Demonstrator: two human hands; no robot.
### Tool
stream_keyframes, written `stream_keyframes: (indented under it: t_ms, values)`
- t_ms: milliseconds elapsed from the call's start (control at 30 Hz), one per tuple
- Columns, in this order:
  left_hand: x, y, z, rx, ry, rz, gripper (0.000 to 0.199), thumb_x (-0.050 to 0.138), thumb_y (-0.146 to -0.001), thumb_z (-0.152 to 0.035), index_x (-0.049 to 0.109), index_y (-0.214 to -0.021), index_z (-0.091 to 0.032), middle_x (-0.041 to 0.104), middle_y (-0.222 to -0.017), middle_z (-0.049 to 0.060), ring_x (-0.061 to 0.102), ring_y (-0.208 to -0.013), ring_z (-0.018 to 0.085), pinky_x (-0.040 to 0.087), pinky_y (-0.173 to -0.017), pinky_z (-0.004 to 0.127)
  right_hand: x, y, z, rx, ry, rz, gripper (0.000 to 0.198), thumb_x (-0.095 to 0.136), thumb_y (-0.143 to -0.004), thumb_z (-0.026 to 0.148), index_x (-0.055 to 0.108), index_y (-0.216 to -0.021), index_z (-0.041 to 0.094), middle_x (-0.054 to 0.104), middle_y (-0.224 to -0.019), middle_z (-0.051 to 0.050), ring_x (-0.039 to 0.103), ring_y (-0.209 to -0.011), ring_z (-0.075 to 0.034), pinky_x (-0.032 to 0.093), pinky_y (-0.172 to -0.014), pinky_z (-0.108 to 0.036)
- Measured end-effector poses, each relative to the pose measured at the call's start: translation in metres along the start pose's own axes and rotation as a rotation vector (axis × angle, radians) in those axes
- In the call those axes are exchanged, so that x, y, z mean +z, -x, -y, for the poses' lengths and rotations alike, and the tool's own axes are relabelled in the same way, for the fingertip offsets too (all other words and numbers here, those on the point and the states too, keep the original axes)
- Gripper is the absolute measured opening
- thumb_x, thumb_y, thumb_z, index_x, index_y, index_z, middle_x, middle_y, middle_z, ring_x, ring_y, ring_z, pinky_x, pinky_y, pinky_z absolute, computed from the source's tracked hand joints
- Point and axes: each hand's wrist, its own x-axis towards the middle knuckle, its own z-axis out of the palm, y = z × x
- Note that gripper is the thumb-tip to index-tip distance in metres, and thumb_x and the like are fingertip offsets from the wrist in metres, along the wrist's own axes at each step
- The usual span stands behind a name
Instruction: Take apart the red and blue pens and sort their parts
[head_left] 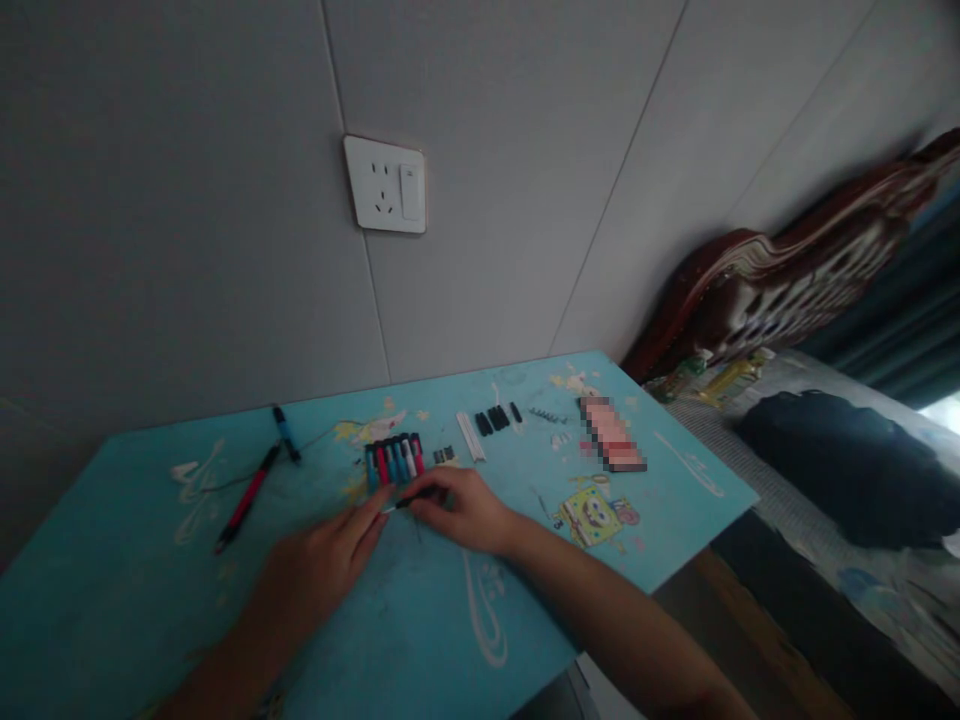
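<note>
My right hand pinches a slim dark pen part between thumb and fingers. A thin pale tip sticks out of its left end. My left hand has its fingers pressed together around that pale end, so the two hands meet at the piece. Just behind the hands lies a row of pen barrels in red, blue, white and black. Small dark pieces lie right of the row. White thin sticks, likely refills, and short black sleeves are farther right.
A red and black pen and a blue and black pen lie at left. Small springs and a pixelated phone-shaped object are at right on the blue table. Behind stands a wall with a socket; a bed is at right.
</note>
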Motion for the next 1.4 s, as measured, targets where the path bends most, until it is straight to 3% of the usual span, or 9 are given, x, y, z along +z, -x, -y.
stream_keyframes:
  t_ms: [67, 200, 367, 633, 733, 867, 967, 1133, 1400]
  values:
    - [0.001, 0.000, 0.000, 0.020, -0.017, 0.015, 0.041, 0.041, -0.098, -0.028, 0.050, -0.139, -0.030, 0.071, -0.107, 0.006, 0.068, -0.069, 0.019, 0.045, -0.054, 0.027, -0.005, 0.000, 0.000, 0.005, -0.015, -0.024, 0.023, 0.059, -0.091, 0.031, 0.067, -0.110, 0.020, 0.068, -0.095, -0.003, 0.061, -0.080, -0.013, 0.048, -0.075, -0.024]
    - [0.004, 0.000, 0.003, 0.018, 0.014, 0.023, 0.040, 0.041, -0.096, -0.020, 0.053, -0.134, -0.026, 0.066, -0.119, 0.007, 0.069, -0.077, 0.018, 0.051, -0.060, 0.027, -0.017, -0.001, 0.000, 0.058, -0.035, -0.093, 0.023, 0.059, -0.092, 0.032, 0.068, -0.108, 0.019, 0.069, -0.094, -0.003, 0.059, -0.077, -0.012, 0.047, -0.071, -0.023]
    - [0.004, 0.000, 0.005, -0.033, 0.141, -0.041, 0.032, 0.037, -0.099, -0.023, 0.054, -0.126, -0.021, 0.066, -0.116, 0.008, 0.068, -0.092, 0.020, 0.054, -0.081, 0.030, -0.034, -0.004, -0.007, 0.149, -0.156, -0.251, 0.023, 0.060, -0.090, 0.035, 0.069, -0.103, 0.018, 0.069, -0.088, -0.003, 0.060, -0.076, -0.013, 0.045, -0.068, -0.024]
    - [0.000, -0.002, 0.003, -0.099, 0.300, -0.073, 0.031, 0.037, -0.100, -0.025, 0.054, -0.126, -0.021, 0.067, -0.116, 0.008, 0.067, -0.098, 0.021, 0.053, -0.089, 0.035, -0.043, -0.010, -0.033, 0.320, -0.348, -0.315, 0.036, 0.063, -0.084, 0.037, 0.067, -0.112, 0.015, 0.071, -0.087, -0.006, 0.063, -0.071, -0.015, 0.048, -0.066, -0.027]
    - [0.000, -0.002, 0.004, -0.111, 0.332, -0.072, 0.031, 0.036, -0.100, -0.025, 0.055, -0.125, -0.021, 0.067, -0.116, 0.007, 0.067, -0.098, 0.020, 0.053, -0.089, 0.035, -0.054, -0.009, -0.043, 0.303, -0.143, -0.399, 0.035, 0.062, -0.084, 0.037, 0.067, -0.112, 0.016, 0.072, -0.096, -0.008, 0.066, -0.079, -0.018, 0.049, -0.072, -0.030]
    - [-0.001, -0.002, 0.003, -0.096, 0.340, -0.080, 0.030, 0.036, -0.100, -0.025, 0.055, -0.124, -0.022, 0.067, -0.116, 0.007, 0.067, -0.099, 0.020, 0.053, -0.090, 0.035, -0.081, -0.003, -0.060, 0.328, 0.496, -0.598, 0.028, 0.053, -0.090, 0.033, 0.069, -0.108, 0.018, 0.072, -0.098, -0.009, 0.064, -0.087, -0.022, 0.046, -0.083, -0.036]
    - [-0.001, -0.003, 0.003, -0.089, 0.337, -0.083, 0.030, 0.036, -0.100, -0.024, 0.055, -0.123, -0.021, 0.067, -0.115, 0.008, 0.067, -0.099, 0.021, 0.053, -0.090, 0.035, -0.096, 0.002, -0.072, 0.356, 0.779, -0.645, 0.029, 0.048, -0.092, 0.031, 0.069, -0.107, 0.017, 0.070, -0.100, -0.011, 0.060, -0.092, -0.024, 0.042, -0.086, -0.037]
    - [0.002, -0.002, 0.004, -0.082, 0.326, -0.079, 0.030, 0.037, -0.099, -0.023, 0.055, -0.124, -0.022, 0.068, -0.114, 0.008, 0.068, -0.098, 0.021, 0.053, -0.090, 0.036, -0.095, -0.004, -0.081, 0.396, 0.970, -0.652, 0.029, 0.048, -0.093, 0.029, 0.070, -0.105, 0.016, 0.067, -0.103, -0.013, 0.054, -0.096, -0.026, 0.038, -0.087, -0.036]
    - [-0.003, -0.003, 0.001, -0.074, 0.306, -0.065, 0.031, 0.037, -0.100, -0.024, 0.057, -0.123, -0.022, 0.069, -0.111, 0.008, 0.069, -0.094, 0.021, 0.053, -0.087, 0.035, -0.083, -0.014, -0.075, 0.539, 1.011, -0.524, 0.035, 0.042, -0.098, 0.033, 0.070, -0.111, 0.015, 0.066, -0.108, -0.014, 0.055, -0.099, -0.025, 0.037, -0.089, -0.034]
